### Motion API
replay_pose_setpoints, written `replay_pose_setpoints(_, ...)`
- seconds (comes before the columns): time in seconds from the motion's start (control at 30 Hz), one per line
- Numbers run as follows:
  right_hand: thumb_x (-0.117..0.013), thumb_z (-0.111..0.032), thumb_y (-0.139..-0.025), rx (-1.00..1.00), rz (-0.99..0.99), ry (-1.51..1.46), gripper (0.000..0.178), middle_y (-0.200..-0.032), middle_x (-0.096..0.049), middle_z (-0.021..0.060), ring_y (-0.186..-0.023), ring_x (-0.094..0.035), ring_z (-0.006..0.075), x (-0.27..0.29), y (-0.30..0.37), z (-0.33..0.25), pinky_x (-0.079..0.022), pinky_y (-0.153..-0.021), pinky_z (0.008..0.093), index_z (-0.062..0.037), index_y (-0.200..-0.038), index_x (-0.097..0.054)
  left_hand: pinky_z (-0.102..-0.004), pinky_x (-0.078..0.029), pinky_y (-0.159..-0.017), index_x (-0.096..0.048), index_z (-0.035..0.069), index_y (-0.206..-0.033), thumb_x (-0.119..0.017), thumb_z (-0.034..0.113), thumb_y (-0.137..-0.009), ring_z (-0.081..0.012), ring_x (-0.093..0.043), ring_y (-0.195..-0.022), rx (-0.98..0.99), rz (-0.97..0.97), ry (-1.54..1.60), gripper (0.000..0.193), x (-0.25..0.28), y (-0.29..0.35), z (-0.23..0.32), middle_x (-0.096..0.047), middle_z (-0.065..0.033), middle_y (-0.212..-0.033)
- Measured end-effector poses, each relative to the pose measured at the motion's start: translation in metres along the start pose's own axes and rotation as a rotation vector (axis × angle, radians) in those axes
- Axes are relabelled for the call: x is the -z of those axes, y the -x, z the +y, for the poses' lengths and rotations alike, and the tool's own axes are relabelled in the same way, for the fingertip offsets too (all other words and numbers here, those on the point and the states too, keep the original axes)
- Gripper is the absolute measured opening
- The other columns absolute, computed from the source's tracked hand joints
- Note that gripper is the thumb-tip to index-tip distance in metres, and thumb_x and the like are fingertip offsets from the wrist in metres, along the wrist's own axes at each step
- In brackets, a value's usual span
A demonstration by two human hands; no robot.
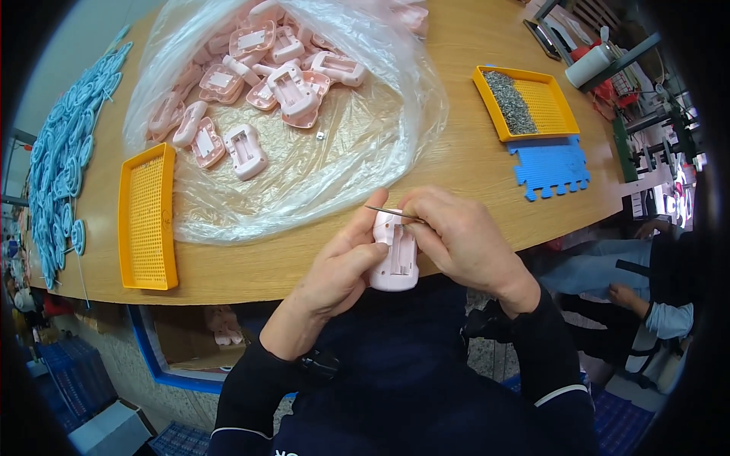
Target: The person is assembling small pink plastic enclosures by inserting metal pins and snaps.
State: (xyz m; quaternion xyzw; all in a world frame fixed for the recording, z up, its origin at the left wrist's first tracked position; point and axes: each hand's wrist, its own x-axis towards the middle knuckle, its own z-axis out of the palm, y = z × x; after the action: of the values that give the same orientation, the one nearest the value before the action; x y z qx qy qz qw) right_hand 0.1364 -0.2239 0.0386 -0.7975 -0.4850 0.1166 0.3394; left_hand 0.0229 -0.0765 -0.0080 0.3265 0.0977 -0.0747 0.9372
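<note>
In my left hand [334,270] is a pale pink plastic housing [395,277] with an open battery compartment, its rounded end toward me. The thumb presses on its left edge, and the fingers wrap behind it. My right hand [460,235] pinches a thin dark metal tool [389,211] that lies across the housing's upper end, pointing left. Whether the tool has one prong or two I cannot tell. Beyond my hands, a similar pink housing [245,152] rests on a clear plastic bag [304,194], near a small metal piece [320,136].
Many pink housings [293,87] are heaped in the bag. A yellow perforated tray [169,251] stands left; another yellow tray [566,114] with small metal parts sits right, by a blue foam mat [551,167]. Blue cables [65,159] line the far left. Someone sits at right.
</note>
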Motion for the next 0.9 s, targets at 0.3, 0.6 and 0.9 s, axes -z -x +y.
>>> replay_pose_setpoints(0.3, -0.062, -0.006, -0.081, 0.009, -0.001, 0.231, 0.01, -0.08, -0.058, 0.0122, -0.07, -0.061, 0.0319, -0.008, 0.005, -0.008, -0.049, -0.059, 0.0391, -0.0032, -0.088, -0.055, -0.0366, -0.038, -0.104, -0.008, 0.012, -0.152, -0.047, 0.004, -0.092, -0.019, -0.045, -0.125, 0.068, -0.04, 0.045, 0.072, 0.011, 0.004, -0.005, -0.04, -0.009, -0.141)
replay_pose_setpoints(0.6, -0.061, -0.005, -0.082, 0.031, 0.084, 0.208, 0.008, -0.077, -0.057, 0.0133, -0.066, -0.06, 0.0326, -0.009, 0.0, -0.014, -0.048, -0.056, 0.0399, -0.0025, -0.087, -0.056, -0.0378, -0.038, -0.104, -0.011, 0.009, -0.151, -0.05, 0.006, -0.092, -0.0206, -0.047, -0.122, 0.033, -0.051, 0.202, 0.071, 0.015, 0.002, -0.006, -0.044, -0.0108, -0.136)
replay_pose_setpoints(0.9, -0.064, -0.005, -0.079, -0.005, 0.156, 0.039, 0.009, -0.084, -0.064, 0.0147, -0.072, -0.064, 0.0325, -0.014, -0.002, -0.006, -0.051, -0.06, 0.0373, -0.0001, -0.087, -0.061, -0.0412, -0.038, -0.105, -0.016, 0.004, -0.149, -0.057, 0.011, -0.088, -0.0259, -0.047, -0.125, -0.027, -0.043, 0.186, 0.074, 0.017, 0.002, -0.004, -0.045, -0.0148, -0.137)
